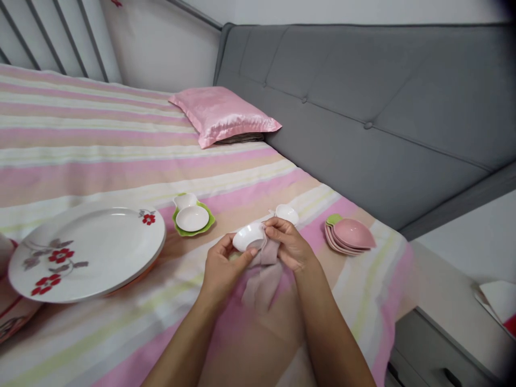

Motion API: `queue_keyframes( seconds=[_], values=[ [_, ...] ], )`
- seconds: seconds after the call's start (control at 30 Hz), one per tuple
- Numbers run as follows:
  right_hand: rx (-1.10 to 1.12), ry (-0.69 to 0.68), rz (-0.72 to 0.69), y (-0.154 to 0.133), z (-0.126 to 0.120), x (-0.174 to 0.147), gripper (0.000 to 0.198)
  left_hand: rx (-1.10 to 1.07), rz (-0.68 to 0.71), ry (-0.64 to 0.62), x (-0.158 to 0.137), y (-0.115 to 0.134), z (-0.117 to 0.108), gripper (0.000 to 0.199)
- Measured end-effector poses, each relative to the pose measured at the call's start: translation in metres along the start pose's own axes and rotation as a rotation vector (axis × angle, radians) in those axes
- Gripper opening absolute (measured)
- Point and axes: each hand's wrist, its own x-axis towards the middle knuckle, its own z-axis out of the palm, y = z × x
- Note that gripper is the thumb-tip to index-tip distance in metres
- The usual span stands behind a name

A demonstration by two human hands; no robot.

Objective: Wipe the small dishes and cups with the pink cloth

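In the head view, two bare forearms reach up from the bottom edge and converge over a striped bedsheet (52, 172). The left hand (223, 263) comes in from the lower left, thumb stretched across the near side of a small white bowl (244, 236), fingers curled behind its left side; it grasps the bowl firmly enough to hold it up, tilted, above the sheet. The right hand (291, 244) angles in from the lower right, wrist bent inward, thumb and forefinger pinching a pale pink cloth (264, 279) at the bowl's right rim. The cloth's loose end hangs below the hands.

Just behind the right hand, partly hidden, lies another white dish (287, 214). To the right of it sits a stack of pink dishes (355, 235); left of the hands, a white dish with a round bowl (192, 219) rests on a green one (209, 223). Farther left is a large plate (100, 242) with red flowers. Beyond, a pink pillow (226, 113) lies near a grey headboard (342, 91).
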Motion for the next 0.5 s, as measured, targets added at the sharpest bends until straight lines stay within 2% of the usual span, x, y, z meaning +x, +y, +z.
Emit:
queue_keyframes(
  seconds=[0.2, 0.37, 0.5],
  values=[
    [0.032, 0.027, 0.012, 0.0029, 0.0044, 0.002, 0.022, -0.067, -0.013, -0.007, -0.0021, 0.0013, 0.003, 0.031],
    [-0.14, 0.028, -0.096, 0.0043, 0.0042, 0.0017, 0.015, 0.12, 0.107, -0.039, -0.0014, -0.0023, -0.0001, 0.025],
    [-0.261, 0.006, -0.148, 0.0041, 0.006, 0.0, 0.013, 0.28, 0.145, -0.052, -0.0006, -0.006, -0.0023, 0.019]
  ],
)
